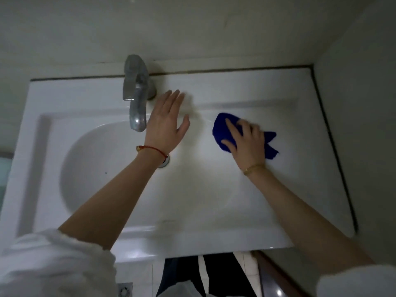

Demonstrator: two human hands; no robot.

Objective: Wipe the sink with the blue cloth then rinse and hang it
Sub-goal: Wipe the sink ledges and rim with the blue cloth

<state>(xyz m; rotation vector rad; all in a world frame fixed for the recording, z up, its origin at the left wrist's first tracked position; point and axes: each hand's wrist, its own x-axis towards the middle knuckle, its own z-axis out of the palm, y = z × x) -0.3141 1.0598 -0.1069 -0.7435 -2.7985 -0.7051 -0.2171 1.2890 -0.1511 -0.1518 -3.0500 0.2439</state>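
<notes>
A white sink (278, 189) sits in the corner against the wall. Its round bowl is on the left, and a flat white part is on the right. A blue cloth (222, 129) lies on the sink at the far right of the bowl. A grey tap (136, 91) stands at the far edge.

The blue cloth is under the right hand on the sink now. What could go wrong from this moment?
1. The right hand presses only part of the blue cloth; its loose end trails beside the wrist and may bunch up, leaving streaks.
2. The left hand is open right beside the faucet, so a wide sweep could knock it.
3. The wiping is on the right of the sink; the basin on the left may be missed.
</notes>
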